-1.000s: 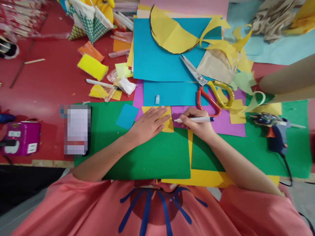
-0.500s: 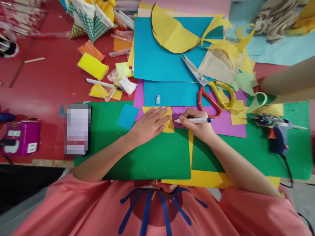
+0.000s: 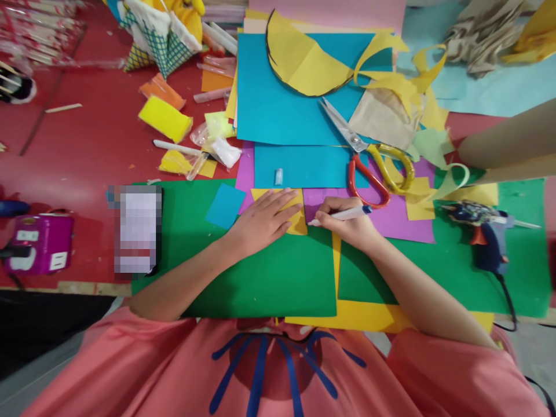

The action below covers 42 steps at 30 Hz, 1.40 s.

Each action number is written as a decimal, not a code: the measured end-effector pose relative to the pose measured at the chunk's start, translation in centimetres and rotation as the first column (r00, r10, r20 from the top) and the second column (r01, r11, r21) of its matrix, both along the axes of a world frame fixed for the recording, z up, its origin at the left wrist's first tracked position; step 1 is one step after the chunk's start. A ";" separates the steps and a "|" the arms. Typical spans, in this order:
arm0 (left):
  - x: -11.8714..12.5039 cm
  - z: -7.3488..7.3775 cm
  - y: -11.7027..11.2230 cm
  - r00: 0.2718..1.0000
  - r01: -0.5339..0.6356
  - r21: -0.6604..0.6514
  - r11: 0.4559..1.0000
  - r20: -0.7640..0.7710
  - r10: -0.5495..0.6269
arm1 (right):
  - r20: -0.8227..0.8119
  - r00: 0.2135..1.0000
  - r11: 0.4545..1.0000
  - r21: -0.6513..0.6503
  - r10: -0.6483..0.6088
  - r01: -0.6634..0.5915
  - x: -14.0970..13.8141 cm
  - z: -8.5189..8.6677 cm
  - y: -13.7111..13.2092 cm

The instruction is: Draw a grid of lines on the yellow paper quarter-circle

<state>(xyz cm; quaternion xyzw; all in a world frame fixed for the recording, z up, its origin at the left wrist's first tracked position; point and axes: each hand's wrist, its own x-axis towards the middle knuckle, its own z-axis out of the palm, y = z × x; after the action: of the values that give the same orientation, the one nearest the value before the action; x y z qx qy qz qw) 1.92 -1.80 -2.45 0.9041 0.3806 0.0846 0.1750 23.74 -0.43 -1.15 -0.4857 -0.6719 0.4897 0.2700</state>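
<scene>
Head view: to trace well, prob. best to press the yellow square flat w/ the L hand & run the marker along its edge at 1 steady angle. L hand lies atop the square, fingers slightly spread; R hand pinches the marker, tip just R of the square, by the purple paper.

The table is red. On it lie a green sheet, a yellow packet, a stick and a purple box.
</scene>
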 end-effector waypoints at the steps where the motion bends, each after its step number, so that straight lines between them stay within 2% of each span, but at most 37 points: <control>1: 0.0 0.0 0.0 1.000 -0.001 -0.001 1.000 0.005 0.001 | -0.011 1.000 1.000 -0.006 -0.007 0.007 0.1 0.0 -0.1; 9: -0.2 0.1 0.1 1.000 0.017 -0.021 1.000 -0.004 -0.017 | -0.036 0.990 0.990 -0.023 -0.138 0.138 0.3 -0.3 -2.1; 24: -0.2 -0.1 0.1 0.999 0.041 0.057 0.998 0.008 -0.041 | 0.009 0.997 0.995 0.058 -0.076 0.076 0.1 -0.3 -2.1; 42: -0.2 -0.2 0.1 0.999 0.037 0.054 0.998 -0.005 -0.036 | 0.044 0.999 0.999 0.043 0.009 -0.011 0.1 -0.2 -2.2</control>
<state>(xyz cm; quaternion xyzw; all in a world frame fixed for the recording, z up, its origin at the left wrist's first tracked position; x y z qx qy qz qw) 1.70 -1.72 -2.62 0.9155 0.3619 0.0899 0.1511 23.87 -2.66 -1.31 -0.4868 -0.6904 0.4659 0.2633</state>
